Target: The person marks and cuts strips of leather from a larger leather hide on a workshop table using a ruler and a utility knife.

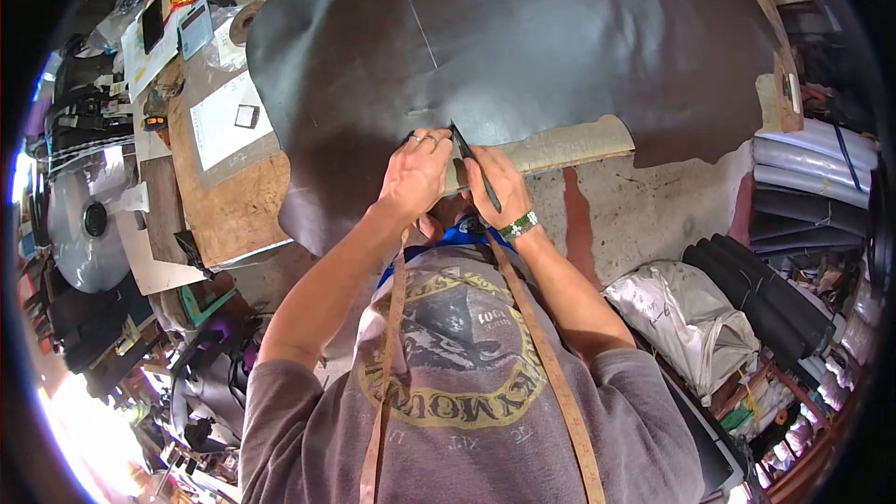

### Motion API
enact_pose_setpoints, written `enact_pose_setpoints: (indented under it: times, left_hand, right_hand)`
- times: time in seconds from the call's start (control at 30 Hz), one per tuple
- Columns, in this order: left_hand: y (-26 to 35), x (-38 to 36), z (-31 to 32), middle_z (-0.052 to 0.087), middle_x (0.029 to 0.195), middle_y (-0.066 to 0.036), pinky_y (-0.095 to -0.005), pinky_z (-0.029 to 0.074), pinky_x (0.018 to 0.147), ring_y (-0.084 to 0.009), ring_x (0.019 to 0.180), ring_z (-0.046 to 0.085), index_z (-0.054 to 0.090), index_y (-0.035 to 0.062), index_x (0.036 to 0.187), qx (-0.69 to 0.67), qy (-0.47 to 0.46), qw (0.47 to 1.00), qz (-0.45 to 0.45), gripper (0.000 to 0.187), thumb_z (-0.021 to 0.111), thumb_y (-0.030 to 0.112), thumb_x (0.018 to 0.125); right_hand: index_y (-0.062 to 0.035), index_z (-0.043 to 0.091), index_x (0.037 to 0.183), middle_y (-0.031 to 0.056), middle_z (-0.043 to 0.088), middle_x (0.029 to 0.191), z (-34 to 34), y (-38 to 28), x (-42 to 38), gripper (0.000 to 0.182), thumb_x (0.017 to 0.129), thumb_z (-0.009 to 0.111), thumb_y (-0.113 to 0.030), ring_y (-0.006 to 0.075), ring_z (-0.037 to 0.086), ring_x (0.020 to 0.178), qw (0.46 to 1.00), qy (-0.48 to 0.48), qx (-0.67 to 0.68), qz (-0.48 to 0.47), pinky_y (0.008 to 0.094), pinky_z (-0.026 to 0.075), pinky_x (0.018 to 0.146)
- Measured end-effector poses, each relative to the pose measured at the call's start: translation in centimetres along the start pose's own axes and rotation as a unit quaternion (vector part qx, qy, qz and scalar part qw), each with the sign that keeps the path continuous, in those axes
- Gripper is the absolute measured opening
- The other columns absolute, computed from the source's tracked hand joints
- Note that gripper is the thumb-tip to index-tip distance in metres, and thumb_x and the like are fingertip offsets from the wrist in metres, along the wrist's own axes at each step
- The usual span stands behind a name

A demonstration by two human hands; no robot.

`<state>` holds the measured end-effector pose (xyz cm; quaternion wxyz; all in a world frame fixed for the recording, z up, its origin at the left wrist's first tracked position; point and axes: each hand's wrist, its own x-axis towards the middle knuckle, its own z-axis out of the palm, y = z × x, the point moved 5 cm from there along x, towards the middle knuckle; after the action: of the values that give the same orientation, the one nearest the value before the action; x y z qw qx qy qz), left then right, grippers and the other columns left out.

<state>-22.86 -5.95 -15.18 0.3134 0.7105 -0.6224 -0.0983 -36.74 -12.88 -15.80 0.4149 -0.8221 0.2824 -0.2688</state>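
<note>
A large dark brown sheet that looks like leather [560,47] is spread over the table. My left hand [417,168] is at its near edge, fingers bent and close together on the sheet; the fingertips are partly hidden. In my right hand [499,185] is a slim dark knife-like tool [463,147], slanting forward and left. Its narrow tip meets the sheet just right of my left fingers. Farther up the sheet, a thin pale line runs from the far edge toward my hands. A bare strip of tabletop [569,147] shows right of my right hand.
To the left, a wooden board [233,205] carries a white paper [229,121] with a small square frame [246,117]. A phone [152,25] and a calculator [195,28] lie beyond. Dark rolls [761,299], a white sack [686,322] and plastic-wrapped rolls [812,163] are at right.
</note>
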Motion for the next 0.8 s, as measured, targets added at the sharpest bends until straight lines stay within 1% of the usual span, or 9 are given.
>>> enact_pose_setpoints:
  times: [0.07, 0.17, 0.47, 0.53, 0.67, 0.77, 0.8]
  left_hand:
    - [0.1, 0.1, -0.3, 0.068, 0.112, -0.017, -0.0454, 0.056, 0.085, -0.0368, 0.103, 0.064, 0.064, -0.0010, 0.101, -0.011, -0.011, 1.000, -0.016, 0.016, 0.063, 0.000, 0.086]
    - [0.4, 0.3, -1.3, 0.068, 0.113, -0.019, -0.0451, 0.056, 0.085, -0.0378, 0.102, 0.064, 0.064, -0.0019, 0.101, -0.024, -0.006, 0.999, -0.035, 0.016, 0.063, 0.000, 0.086]
    - [1.2, 1.4, -5.0, 0.068, 0.113, -0.023, -0.0469, 0.055, 0.087, -0.0404, 0.099, 0.065, 0.060, -0.0043, 0.093, -0.028, 0.014, 0.998, -0.058, 0.008, 0.063, -0.001, 0.086]
    - [1.5, 1.6, -5.7, 0.068, 0.112, -0.023, -0.0469, 0.055, 0.086, -0.0406, 0.098, 0.065, 0.060, -0.0046, 0.092, -0.031, 0.020, 0.997, -0.065, 0.008, 0.063, -0.001, 0.086]
    - [1.9, 2.1, -7.5, 0.068, 0.110, -0.023, -0.0463, 0.054, 0.084, -0.0406, 0.095, 0.066, 0.060, -0.0052, 0.090, -0.024, 0.033, 0.996, -0.079, 0.007, 0.063, -0.002, 0.085]
    - [2.1, 2.6, -9.2, 0.068, 0.113, -0.019, -0.0452, 0.057, 0.084, -0.0375, 0.099, 0.066, 0.060, -0.0011, 0.092, -0.013, 0.033, 0.995, -0.089, 0.009, 0.065, 0.001, 0.085]
    - [2.2, 2.8, -9.8, 0.068, 0.113, -0.019, -0.0450, 0.057, 0.083, -0.0374, 0.098, 0.066, 0.060, -0.0012, 0.091, -0.008, 0.035, 0.996, -0.087, 0.008, 0.065, 0.000, 0.085]
  right_hand:
    - [0.0089, 0.061, 0.111, 0.0244, 0.063, 0.099, 0.3, 0.2, 0.6, 0.023, 0.093, 0.060, -0.006, 0.0433, 0.061, 0.092, 1.000, 0.002, 0.007, -0.011, 0.0465, 0.050, 0.081]
    - [0.0088, 0.061, 0.112, 0.0246, 0.063, 0.101, 0.5, 0.3, 1.8, 0.023, 0.093, 0.060, -0.005, 0.0431, 0.060, 0.093, 0.999, 0.005, 0.021, -0.024, 0.0463, 0.049, 0.083]
    - [0.0079, 0.061, 0.112, 0.0242, 0.062, 0.099, 1.4, 0.8, 4.9, 0.024, 0.095, 0.058, -0.010, 0.0429, 0.060, 0.092, 0.999, 0.018, 0.006, -0.043, 0.0465, 0.048, 0.082]
    - [0.0071, 0.061, 0.112, 0.0244, 0.063, 0.099, 1.7, 1.2, 5.4, 0.024, 0.095, 0.059, -0.010, 0.0432, 0.060, 0.092, 0.999, 0.021, 0.004, -0.032, 0.0467, 0.049, 0.082]
    - [0.0067, 0.062, 0.112, 0.0243, 0.063, 0.100, 2.1, 1.0, 7.5, 0.023, 0.096, 0.059, -0.009, 0.0438, 0.060, 0.092, 0.998, 0.040, -0.001, -0.048, 0.0471, 0.049, 0.081]
    - [0.0067, 0.062, 0.111, 0.0241, 0.063, 0.099, 2.9, 1.7, 9.6, 0.022, 0.096, 0.059, -0.009, 0.0440, 0.060, 0.091, 0.996, 0.057, -0.003, -0.068, 0.0474, 0.049, 0.080]
    - [0.0066, 0.062, 0.111, 0.0240, 0.063, 0.099, 3.1, 1.9, 10.1, 0.022, 0.096, 0.059, -0.009, 0.0440, 0.061, 0.090, 0.996, 0.059, 0.001, -0.067, 0.0474, 0.049, 0.080]
